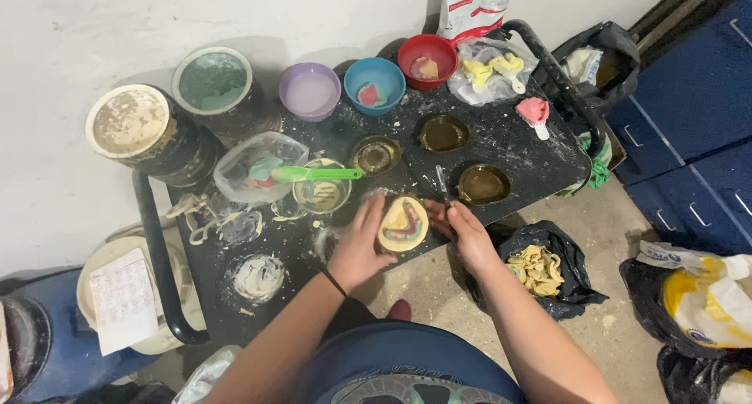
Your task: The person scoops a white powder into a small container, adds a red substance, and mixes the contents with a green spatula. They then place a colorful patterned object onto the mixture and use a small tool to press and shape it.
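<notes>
Left hand [356,246] cupped around the near-left edge of a pale yellow plaster dental cast [403,224], grip clamped on it, red and green material showing in its arch. Right hand [464,233] closed on a slim metal knife [443,188], blade pointing away from the body, just right of the cast. Cast held at the near edge of the black desk [540,165], itself splashed with white plaster. Just beyond the cast, a clear cup [321,194] with a green spatula [313,173] laid across its rim. Near that, three dark round moulds with yellowish contents [442,133], set in a loose triangle. Along the far edge, a purple bowl [310,90], a blue bowl [374,83] and a red bowl [427,59] in a row, the last two holding pinkish pieces. Right of these, a clear bag with yellow impression trays [489,71], and a pink impression tray [534,112] lying alone nearby. At the far left, two plaster-caked buckets [129,122] side by side against the wall. On the floor right of the desk, an open black bag of yellowish broken casts [540,269]. Blue drawers [689,130] farther right.
</notes>
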